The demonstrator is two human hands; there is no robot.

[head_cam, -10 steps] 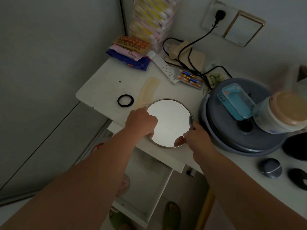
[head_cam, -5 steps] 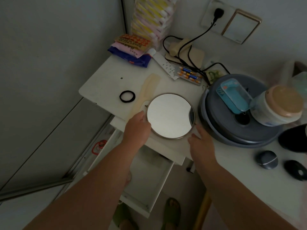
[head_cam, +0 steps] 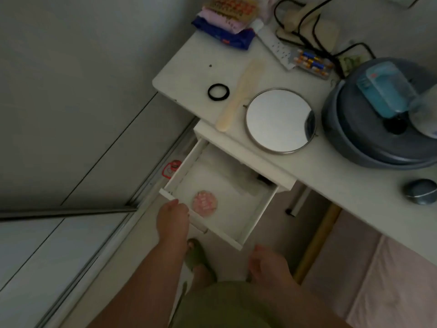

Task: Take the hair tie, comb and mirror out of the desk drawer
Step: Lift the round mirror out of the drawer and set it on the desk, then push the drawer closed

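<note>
A round silver-rimmed mirror (head_cam: 280, 120) lies flat on the white desk (head_cam: 189, 67), near its front edge. To its left lies a cream comb (head_cam: 238, 95), and further left a black hair tie (head_cam: 218, 91). Below the desk the white drawer (head_cam: 257, 216) stands pulled out, with a small round pink item (head_cam: 204, 203) on its floor. My left hand (head_cam: 173, 221) rests on the drawer's front left corner, fingers curled over the edge. My right hand (head_cam: 268, 262) hangs loose below the drawer's front right corner, holding nothing.
A grey round appliance (head_cam: 378, 143) with a teal box on top stands right of the mirror. A power strip (head_cam: 277, 47), blister packs, cables and snack packets sit at the back. A grey pebble-shaped object (head_cam: 421, 191) lies at the right. A green slipper (head_cam: 195, 256) is on the floor.
Both hands let go of the mirror, which now lies on the desk. They dropped to the open drawer, the left onto its front edge. The view tilted downward.
</note>
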